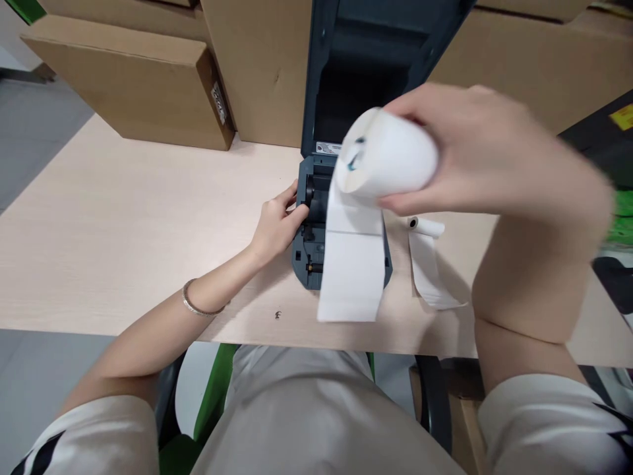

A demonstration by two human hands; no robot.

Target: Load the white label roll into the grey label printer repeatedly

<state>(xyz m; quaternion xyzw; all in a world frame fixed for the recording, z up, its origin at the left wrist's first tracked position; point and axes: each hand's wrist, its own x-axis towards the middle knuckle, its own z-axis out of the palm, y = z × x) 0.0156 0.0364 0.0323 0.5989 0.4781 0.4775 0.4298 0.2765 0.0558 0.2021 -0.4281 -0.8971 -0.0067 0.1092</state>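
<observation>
My right hand (459,155) grips a thick white label roll (398,155) by its right end, above a dark printer (301,254) whose lid (366,86) stands raised. A strip of blank labels (353,270) hangs from the roll over the printer's right half, down past its front edge. My left hand (279,224) holds the printer's left rim, thumb on top and fingers at the side. To the right of the printer, a small thin roll (428,227) lies on the table with its paper strip unrolled toward the front.
A closed cardboard box (133,92) stands at the back left of the pale wooden table (123,244). More cardboard (262,66) is behind the printer. A dark object with a yellow label (623,117) is at the far right. Small dark bits (277,315) lie near the front edge.
</observation>
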